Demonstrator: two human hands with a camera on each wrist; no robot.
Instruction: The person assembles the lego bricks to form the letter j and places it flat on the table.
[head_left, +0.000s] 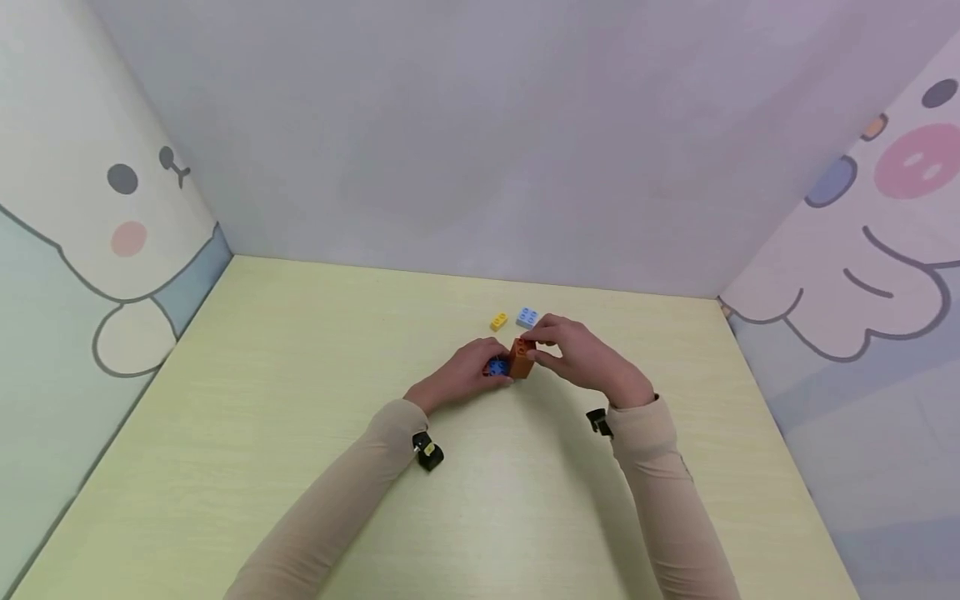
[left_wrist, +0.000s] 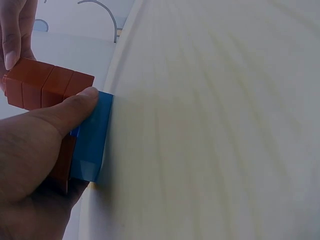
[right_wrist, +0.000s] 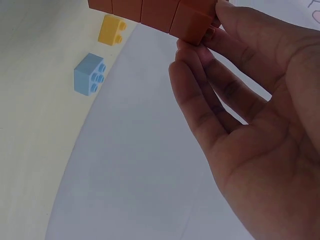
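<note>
A stack of several orange-brown toy bricks (head_left: 519,365) stands near the back of the table. My right hand (head_left: 581,357) pinches its top end between thumb and fingertips, which the right wrist view shows close up. Against the stack's left side, my left hand (head_left: 467,372) grips a blue toy brick piece (head_left: 497,367), thumb on the near side and fingers on the far side. In the left wrist view a flat-sided blue brick (left_wrist: 93,137) sits low by the tabletop, and the thumb tip lies between it and the stack (left_wrist: 47,84). Another orange-brown piece (left_wrist: 62,162) is partly covered by the left hand.
Just beyond the hands lie a small yellow brick (head_left: 498,321) and a light blue brick (head_left: 527,317), studs showing. The pale yellow table (head_left: 300,333) meets a grey back wall (head_left: 450,167). Side walls with cartoon animals border it left and right.
</note>
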